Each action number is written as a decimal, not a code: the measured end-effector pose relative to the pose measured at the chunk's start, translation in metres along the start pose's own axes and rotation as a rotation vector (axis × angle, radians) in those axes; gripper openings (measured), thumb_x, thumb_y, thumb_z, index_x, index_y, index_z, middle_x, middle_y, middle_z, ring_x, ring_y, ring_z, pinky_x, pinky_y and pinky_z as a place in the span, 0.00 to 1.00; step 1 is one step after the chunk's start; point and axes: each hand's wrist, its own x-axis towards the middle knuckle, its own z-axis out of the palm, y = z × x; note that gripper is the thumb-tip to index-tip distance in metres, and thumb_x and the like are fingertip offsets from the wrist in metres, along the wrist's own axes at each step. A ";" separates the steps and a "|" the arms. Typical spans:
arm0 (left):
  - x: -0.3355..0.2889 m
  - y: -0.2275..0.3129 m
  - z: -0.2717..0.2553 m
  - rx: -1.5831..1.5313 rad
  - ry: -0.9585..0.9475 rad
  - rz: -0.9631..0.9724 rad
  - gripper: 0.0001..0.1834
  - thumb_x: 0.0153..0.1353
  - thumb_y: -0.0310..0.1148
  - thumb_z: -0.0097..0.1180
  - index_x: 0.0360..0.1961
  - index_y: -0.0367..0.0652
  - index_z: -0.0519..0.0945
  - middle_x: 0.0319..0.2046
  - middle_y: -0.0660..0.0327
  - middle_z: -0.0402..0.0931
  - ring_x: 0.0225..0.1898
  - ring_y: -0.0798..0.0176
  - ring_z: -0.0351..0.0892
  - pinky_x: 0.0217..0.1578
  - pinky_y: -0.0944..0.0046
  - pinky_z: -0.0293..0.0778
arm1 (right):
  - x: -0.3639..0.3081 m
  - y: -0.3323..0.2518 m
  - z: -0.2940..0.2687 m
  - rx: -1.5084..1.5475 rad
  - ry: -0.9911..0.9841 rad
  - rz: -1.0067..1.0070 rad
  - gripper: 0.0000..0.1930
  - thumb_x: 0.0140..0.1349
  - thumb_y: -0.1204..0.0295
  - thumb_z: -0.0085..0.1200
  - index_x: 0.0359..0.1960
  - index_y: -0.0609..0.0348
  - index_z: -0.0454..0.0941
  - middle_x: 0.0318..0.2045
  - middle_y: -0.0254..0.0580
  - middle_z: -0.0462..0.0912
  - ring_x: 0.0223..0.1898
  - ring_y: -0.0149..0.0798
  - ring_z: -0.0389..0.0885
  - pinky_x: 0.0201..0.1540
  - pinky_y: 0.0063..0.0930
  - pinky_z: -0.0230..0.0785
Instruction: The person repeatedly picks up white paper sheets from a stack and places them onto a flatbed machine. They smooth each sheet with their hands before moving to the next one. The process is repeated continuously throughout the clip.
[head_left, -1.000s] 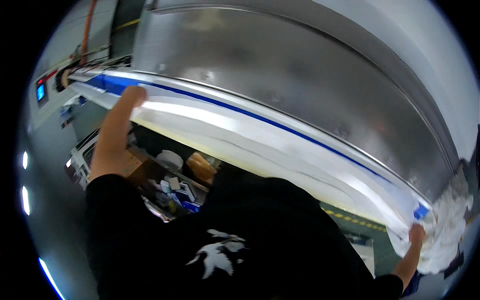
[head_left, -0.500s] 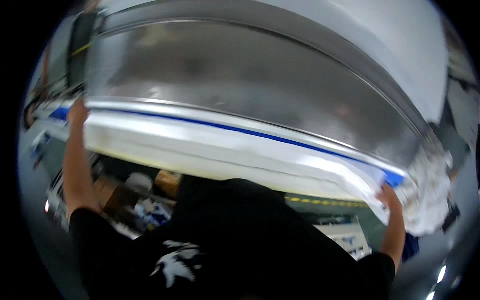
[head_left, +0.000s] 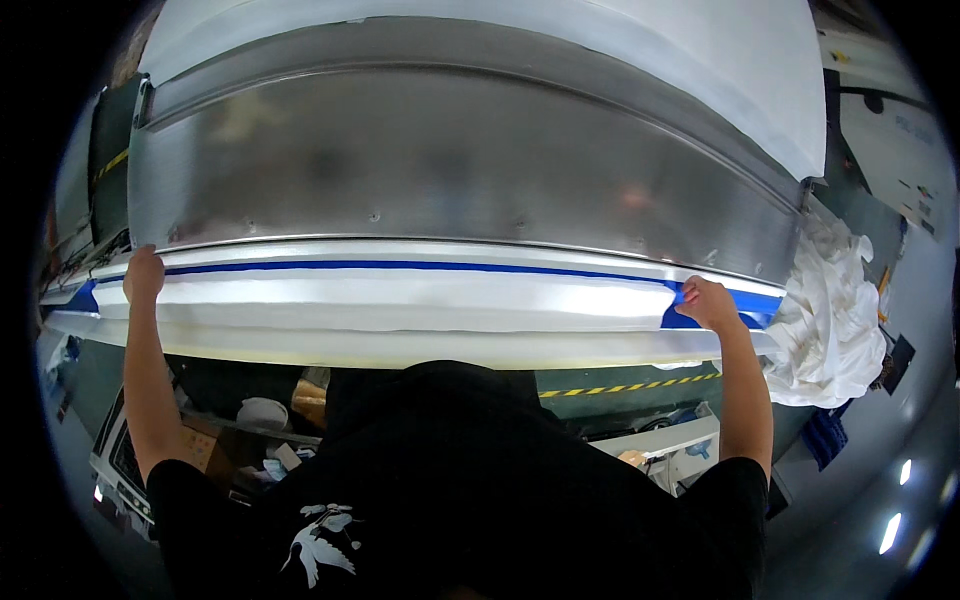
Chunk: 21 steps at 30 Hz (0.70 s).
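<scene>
A long white sheet (head_left: pixel 420 296) lies across the near edge of a wide machine, over a blue surface (head_left: pixel 750 306) that shows at both ends and as a thin line along the sheet's far edge. Whether it is cloth or film I cannot tell. At the sheet's left end, my left hand (head_left: pixel 143 277) is closed on its edge, the fingertips partly hidden. My right hand (head_left: pixel 708 304) pinches the sheet's right end, fingers bent, just above the bare blue area. Between my hands the sheet is stretched fairly flat.
Beyond the sheet stands a shiny metal panel (head_left: pixel 430 160), with a white cover (head_left: pixel 690 70) behind it. Crumpled white cloth (head_left: pixel 825 310) hangs at the right end. Below the near edge are a white bucket (head_left: pixel 263 414), a cardboard box (head_left: pixel 200 445) and yellow-black floor tape (head_left: pixel 630 386).
My right hand has moved up and to the left, and the sheet's drooping right corner no longer hangs down. More blue shows at the right end. The view has shifted and levelled.
</scene>
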 end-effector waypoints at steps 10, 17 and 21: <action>0.001 0.065 -0.038 -0.277 0.432 0.112 0.20 0.58 0.37 0.46 0.53 0.49 0.74 0.48 0.55 0.75 0.46 0.49 0.75 0.47 0.54 0.71 | 0.012 -0.073 -0.010 -0.098 0.150 -0.111 0.07 0.50 0.69 0.54 0.31 0.54 0.77 0.28 0.45 0.82 0.33 0.50 0.80 0.37 0.39 0.72; 0.027 0.092 -0.058 -0.523 0.591 0.373 0.19 0.55 0.30 0.53 0.50 0.46 0.75 0.48 0.55 0.74 0.50 0.54 0.72 0.52 0.54 0.67 | 0.037 -0.230 -0.069 -0.069 0.245 -0.339 0.09 0.52 0.66 0.54 0.31 0.55 0.76 0.26 0.48 0.79 0.31 0.53 0.78 0.35 0.43 0.70; 0.048 0.126 -0.098 -0.610 0.765 0.388 0.22 0.56 0.35 0.53 0.53 0.46 0.71 0.52 0.55 0.70 0.54 0.52 0.68 0.55 0.53 0.64 | 0.068 -0.340 -0.110 0.043 0.340 -0.528 0.09 0.56 0.65 0.52 0.33 0.56 0.76 0.25 0.46 0.79 0.29 0.49 0.79 0.34 0.38 0.69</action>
